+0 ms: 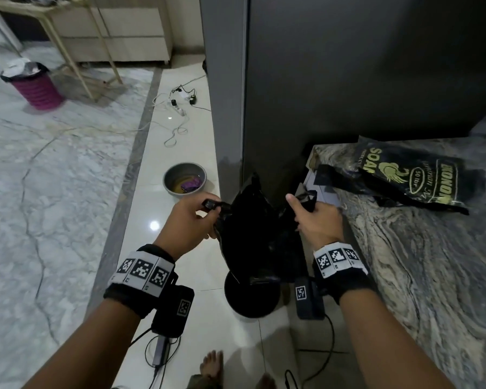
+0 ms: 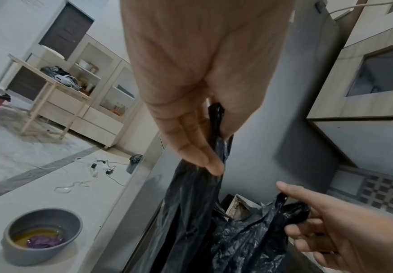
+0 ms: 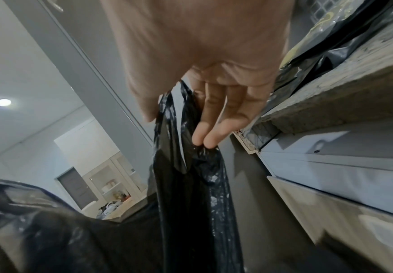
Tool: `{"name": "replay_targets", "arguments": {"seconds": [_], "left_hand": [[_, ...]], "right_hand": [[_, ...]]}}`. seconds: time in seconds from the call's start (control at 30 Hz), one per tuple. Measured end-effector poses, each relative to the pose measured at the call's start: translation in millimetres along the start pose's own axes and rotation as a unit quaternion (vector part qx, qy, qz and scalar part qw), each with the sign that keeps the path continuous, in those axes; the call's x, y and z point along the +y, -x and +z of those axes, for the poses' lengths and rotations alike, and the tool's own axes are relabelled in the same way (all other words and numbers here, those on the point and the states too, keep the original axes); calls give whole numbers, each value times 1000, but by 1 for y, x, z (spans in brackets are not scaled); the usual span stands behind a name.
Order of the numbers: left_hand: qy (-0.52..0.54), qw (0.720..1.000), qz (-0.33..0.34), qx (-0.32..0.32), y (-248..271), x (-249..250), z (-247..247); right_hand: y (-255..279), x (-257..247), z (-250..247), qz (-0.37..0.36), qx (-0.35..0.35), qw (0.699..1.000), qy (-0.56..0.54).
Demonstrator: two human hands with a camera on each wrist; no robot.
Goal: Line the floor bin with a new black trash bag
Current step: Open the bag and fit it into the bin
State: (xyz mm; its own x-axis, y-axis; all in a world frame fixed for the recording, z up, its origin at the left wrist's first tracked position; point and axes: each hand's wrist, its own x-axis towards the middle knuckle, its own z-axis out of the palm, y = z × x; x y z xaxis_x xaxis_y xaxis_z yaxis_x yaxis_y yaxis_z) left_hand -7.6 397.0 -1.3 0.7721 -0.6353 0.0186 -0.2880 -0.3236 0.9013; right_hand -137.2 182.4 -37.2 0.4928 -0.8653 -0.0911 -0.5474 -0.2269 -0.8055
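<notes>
A thin black trash bag (image 1: 253, 228) hangs between my two hands, its mouth spread apart. My left hand (image 1: 192, 220) pinches the bag's left handle loop between thumb and fingers; the same grip shows in the left wrist view, where my left hand (image 2: 211, 140) holds the bag (image 2: 190, 212). My right hand (image 1: 310, 213) grips the right handle loop, with the thumb sticking up. The right wrist view has my right hand (image 3: 202, 118) holding the bag's strap (image 3: 190, 184). Under the bag stands a round black floor bin (image 1: 251, 300), mostly hidden by the hanging plastic.
A tall dark fridge (image 1: 348, 80) stands right behind the bag. The marble counter (image 1: 432, 262) on the right holds a black pack of bags (image 1: 415, 175). On the floor lie a grey bowl (image 1: 184, 181), a power strip with cables (image 1: 177, 105) and a pink bin (image 1: 35, 85) far left.
</notes>
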Motion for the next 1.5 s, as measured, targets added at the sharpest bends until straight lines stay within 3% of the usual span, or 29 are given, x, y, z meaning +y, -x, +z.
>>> {"name": "replay_targets", "arguments": {"seconds": [0.27, 0.43, 0.9, 1.5], "left_hand": [[-14, 999, -45, 27, 9, -13, 10], [-37, 995, -73, 48, 13, -30, 22], [-20, 988, -151, 30, 9, -109, 67], [-51, 963, -253, -76, -32, -299, 161]], "right_hand": [[-4, 9, -7, -68, 19, 990, 122], [-6, 29, -7, -108, -36, 986, 119], [-18, 86, 37, -26, -138, 984, 110], [-61, 220, 163, 83, -274, 945, 157]]}}
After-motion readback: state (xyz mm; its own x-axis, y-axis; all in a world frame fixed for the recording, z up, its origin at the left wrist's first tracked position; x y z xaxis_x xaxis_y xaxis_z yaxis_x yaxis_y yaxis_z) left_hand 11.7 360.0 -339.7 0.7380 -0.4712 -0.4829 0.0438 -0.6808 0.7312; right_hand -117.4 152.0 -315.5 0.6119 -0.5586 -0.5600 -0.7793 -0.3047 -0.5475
